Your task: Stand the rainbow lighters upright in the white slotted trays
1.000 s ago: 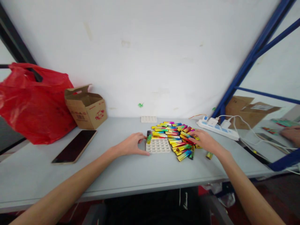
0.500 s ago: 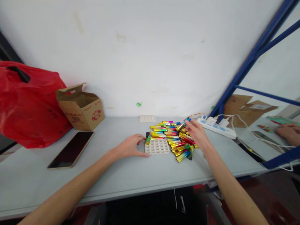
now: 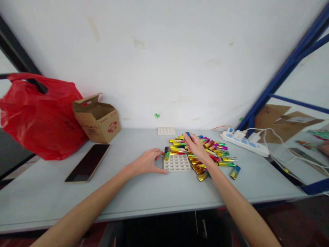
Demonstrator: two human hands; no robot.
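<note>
A white tray with rows of small compartments lies on the grey table. One shiny yellow-green lighter with a black top stands at its back left corner. My left hand rests at the tray's left side, thumb and fingers spread apart around that corner. My right hand is above the pile, closed on a lighter whose dark blue end shows past the fingers. Many metallic lighters in yellow, red, green and purple lie heaped right of the tray, partly hidden by my right arm.
A second white tray lies by the wall. On the left are a phone, an open carton and a red bag. A power strip with cables is at right; one lighter lies apart.
My right hand has moved left from the pile's back right toward the tray, carrying a lighter. My left hand keeps its place beside the tray. The whole view has shifted slightly.
</note>
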